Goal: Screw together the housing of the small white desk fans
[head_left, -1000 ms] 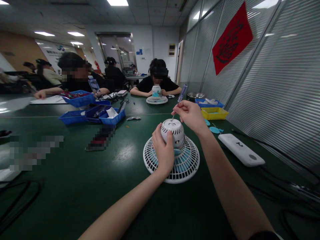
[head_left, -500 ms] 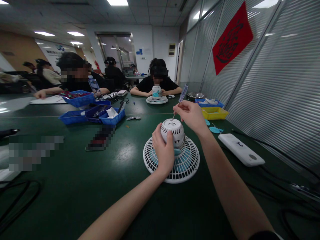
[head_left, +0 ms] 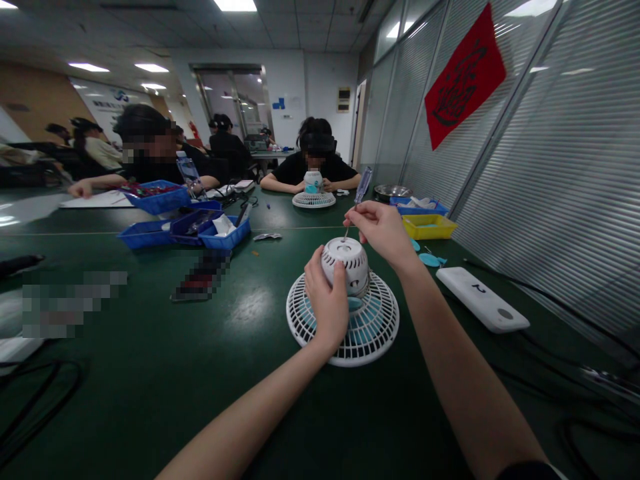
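A small white fan [head_left: 371, 327] lies grille-down on the green table [head_left: 150, 373], its blue blades showing through the grille. My left hand [head_left: 327, 303] is wrapped round the left side of its white motor housing [head_left: 347, 261]. My right hand [head_left: 384, 230] pinches a screwdriver [head_left: 361, 190] with a clear blue handle, tilted up to the right. The screwdriver's tip reaches down to the top of the housing.
A white flat device [head_left: 483, 299] lies to the right, with blue plastic bits [head_left: 429, 259] and a yellow tray [head_left: 429, 227] behind it. Blue bins [head_left: 185, 227] stand at left. A person across the table holds another fan [head_left: 313, 193]. Black cables [head_left: 590, 380] run along the right.
My right hand has shifted slightly left and the screwdriver stands a little more upright. My left hand and the fan have not moved.
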Demonstrator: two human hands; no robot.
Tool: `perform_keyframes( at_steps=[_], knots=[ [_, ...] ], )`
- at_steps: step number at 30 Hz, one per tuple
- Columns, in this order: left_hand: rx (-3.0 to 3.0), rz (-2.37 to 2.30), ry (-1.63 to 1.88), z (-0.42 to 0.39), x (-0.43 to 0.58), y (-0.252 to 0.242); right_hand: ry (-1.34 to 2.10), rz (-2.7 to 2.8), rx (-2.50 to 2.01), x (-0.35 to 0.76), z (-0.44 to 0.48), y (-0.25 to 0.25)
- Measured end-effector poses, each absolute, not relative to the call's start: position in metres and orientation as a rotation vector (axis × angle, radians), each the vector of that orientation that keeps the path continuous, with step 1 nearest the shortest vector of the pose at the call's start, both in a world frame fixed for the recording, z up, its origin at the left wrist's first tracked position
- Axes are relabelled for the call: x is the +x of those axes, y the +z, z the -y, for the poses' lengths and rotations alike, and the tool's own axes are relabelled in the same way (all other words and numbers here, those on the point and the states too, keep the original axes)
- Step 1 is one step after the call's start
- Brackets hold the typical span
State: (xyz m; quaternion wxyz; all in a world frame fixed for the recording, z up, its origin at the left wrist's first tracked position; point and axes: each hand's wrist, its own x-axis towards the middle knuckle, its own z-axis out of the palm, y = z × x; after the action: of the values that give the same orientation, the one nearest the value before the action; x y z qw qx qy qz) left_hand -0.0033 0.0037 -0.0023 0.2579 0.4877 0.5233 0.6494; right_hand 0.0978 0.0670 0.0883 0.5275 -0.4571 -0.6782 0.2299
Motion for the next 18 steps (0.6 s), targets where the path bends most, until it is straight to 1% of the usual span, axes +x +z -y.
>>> perform_keyframes(
  at_steps=[3, 9, 18],
  knots=[
    [1.319, -1.419, 1.757, -0.0036, -0.0035, -0.0028, 0.466, 1.643, -1.096, 0.0985, -0.0679, 0.0863],
    [1.33, -1.431, 1.755, -0.0034, -0.0031, -0.0024, 0.501, 1.65, -1.095, 0.0974, -0.0654, 0.0859],
    [1.326, -1.416, 1.766, -0.0045, -0.0027, -0.0035, 0.41, 1.647, -1.032, 0.0958, -0.0628, 0.0882]
  ],
)
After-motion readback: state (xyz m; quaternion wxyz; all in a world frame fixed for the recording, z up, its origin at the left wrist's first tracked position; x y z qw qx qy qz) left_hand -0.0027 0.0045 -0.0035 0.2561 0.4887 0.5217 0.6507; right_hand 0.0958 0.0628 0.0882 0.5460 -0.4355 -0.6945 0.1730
